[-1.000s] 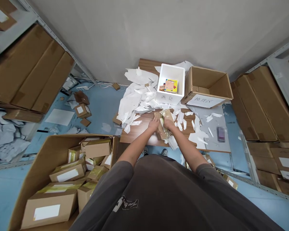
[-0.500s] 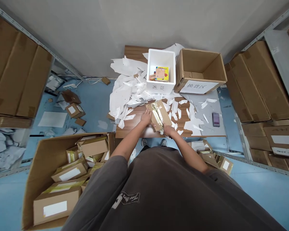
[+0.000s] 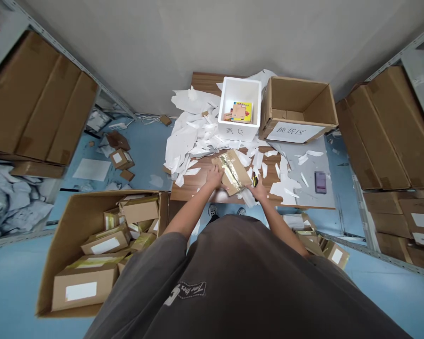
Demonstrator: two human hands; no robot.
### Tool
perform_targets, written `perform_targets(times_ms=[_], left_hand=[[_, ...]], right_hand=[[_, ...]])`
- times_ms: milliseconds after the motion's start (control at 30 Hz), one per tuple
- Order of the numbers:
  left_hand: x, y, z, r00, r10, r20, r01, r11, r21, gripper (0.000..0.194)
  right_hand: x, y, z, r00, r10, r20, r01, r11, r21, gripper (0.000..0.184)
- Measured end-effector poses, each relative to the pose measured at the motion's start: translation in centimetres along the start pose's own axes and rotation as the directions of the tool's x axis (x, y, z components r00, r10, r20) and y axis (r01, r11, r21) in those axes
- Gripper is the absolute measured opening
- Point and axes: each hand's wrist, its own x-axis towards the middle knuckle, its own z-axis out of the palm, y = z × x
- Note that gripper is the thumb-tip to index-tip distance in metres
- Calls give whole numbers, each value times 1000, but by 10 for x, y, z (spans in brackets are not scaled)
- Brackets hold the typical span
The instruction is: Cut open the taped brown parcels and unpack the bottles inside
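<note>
A small cardboard box (image 3: 237, 165) with shiny tape along its top lies tilted over the wooden table (image 3: 205, 176). My left hand (image 3: 215, 177) grips its left edge, fingers on the top face. Just off the box's lower right corner is my right hand (image 3: 259, 190), closed around a yellow and black utility knife (image 3: 255, 180); its blade is too small to make out. Fingers of that hand seem to touch the box's corner, with a thin whitish scrap hanging below. Torn white paper (image 3: 183, 141) surrounds the box on the table.
Behind stand a white foam box (image 3: 239, 132) with small packages inside and an open carton (image 3: 298, 132) with a handwritten label. A blurred phone-like object (image 3: 320, 182) lies at right. On my left a large carton (image 3: 58, 235) holds several parcels. Shelves with cartons flank both sides.
My right hand has moved right, away from the middle of the box's near edge, and the knife now shows. The box has turned slightly, its tape catching more light. The camera view has shifted.
</note>
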Motion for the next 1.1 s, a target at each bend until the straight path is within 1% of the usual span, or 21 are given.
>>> perform_targets(times_ms=[100, 167, 233, 267, 300, 333, 367, 433, 467, 500, 533, 600, 667, 733, 800, 867, 933, 967, 1000, 1033, 1100], left_hand=[[-19, 17, 14, 994, -113, -10, 113, 994, 0, 142], [-33, 29, 25, 978, -209, -8, 209, 978, 9, 140], [-46, 42, 35, 953, -304, -2, 304, 953, 7, 135], [-51, 47, 39, 943, -331, -3, 331, 943, 3, 131], [-55, 53, 41, 943, -333, -16, 333, 943, 0, 124], [-58, 57, 42, 953, -299, -42, 299, 954, -5, 116], [-59, 60, 42, 971, -229, -70, 229, 973, -7, 107], [-56, 64, 38, 995, -23, -102, 22, 1000, -15, 91], [-51, 65, 35, 993, 65, -99, -67, 997, -22, 87], [-46, 65, 31, 989, 123, -81, -126, 992, -32, 86], [-40, 66, 27, 987, 152, -51, -154, 987, -42, 90], [-26, 66, 19, 987, 158, 18, -157, 987, -40, 102], [-16, 66, 12, 985, 163, 59, -163, 987, 1, 109], [-11, 66, 10, 983, 175, 57, -178, 982, 58, 107], [-11, 66, 12, 984, 174, 36, -176, 980, 94, 102], [-14, 65, 16, 987, 163, 8, -163, 982, 98, 97], [-16, 65, 23, 988, 148, -35, -145, 986, 84, 94], [-16, 65, 26, 988, 142, -52, -138, 988, 71, 95], [-15, 65, 29, 989, 136, -59, -133, 990, 56, 97], [-13, 64, 32, 990, 128, -55, -126, 991, 41, 100], [-8, 64, 34, 992, 119, -33, -119, 993, 5, 106]], right_hand=[[26, -8, 20, 999, 35, -13, -34, 998, 61, 108], [43, -16, 30, 998, 34, -43, -30, 995, 94, 108], [59, -23, 35, 998, 22, -62, -15, 993, 120, 108], [65, -26, 36, 998, 6, -61, 2, 991, 131, 108], [71, -28, 37, 998, -18, -55, 26, 989, 146, 108], [75, -29, 38, 998, -45, -46, 52, 985, 164, 107], [79, -29, 39, 997, -72, -39, 77, 980, 182, 106], [81, -27, 40, 994, -104, -29, 108, 971, 212, 102], [82, -26, 40, 994, -106, -27, 110, 969, 222, 101], [81, -25, 40, 995, -100, -28, 104, 968, 228, 100], [81, -25, 40, 996, -88, -32, 93, 969, 230, 99], [79, -26, 40, 997, -53, -50, 63, 972, 227, 98], [78, -28, 38, 997, -30, -75, 46, 974, 221, 99], [77, -29, 36, 993, -74, -94, 93, 972, 218, 101], [75, -26, 34, 980, -167, -104, 186, 959, 213, 99], [70, -16, 31, 962, -238, -137, 263, 941, 212, 91], [62, 0, 27, 947, -263, -185, 301, 928, 218, 76], [57, 9, 25, 941, -282, -187, 320, 921, 221, 68], [51, 18, 23, 934, -318, -161, 348, 912, 219, 61], [45, 27, 20, 923, -369, -106, 383, 900, 208, 56], [34, 40, 15, 883, -467, 53, 455, 878, 152, 48]])
